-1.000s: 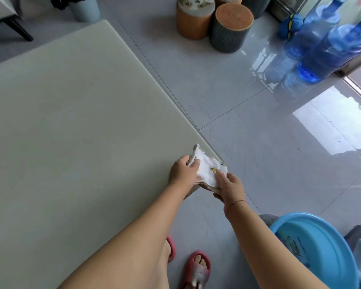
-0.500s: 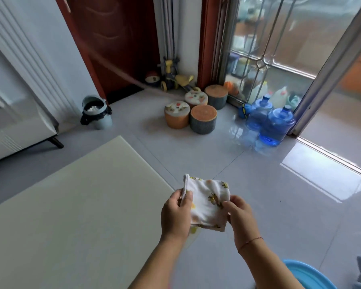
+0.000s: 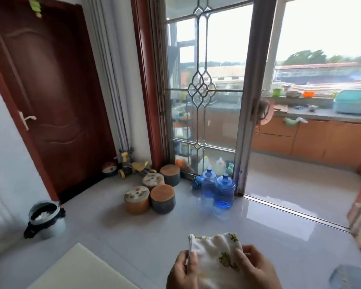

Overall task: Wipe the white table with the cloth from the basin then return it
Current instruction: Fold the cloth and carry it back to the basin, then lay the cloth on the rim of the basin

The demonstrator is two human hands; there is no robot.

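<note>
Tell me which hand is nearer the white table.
Left. The left hand grips the left edge of the cloth, just right of the white table; the right hand holds the other edge, farther right.

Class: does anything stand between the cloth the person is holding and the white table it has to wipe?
Nothing visible does. The left hand and right hand grip the cloth, held just right of the white table corner; only bare floor shows between them.
</note>
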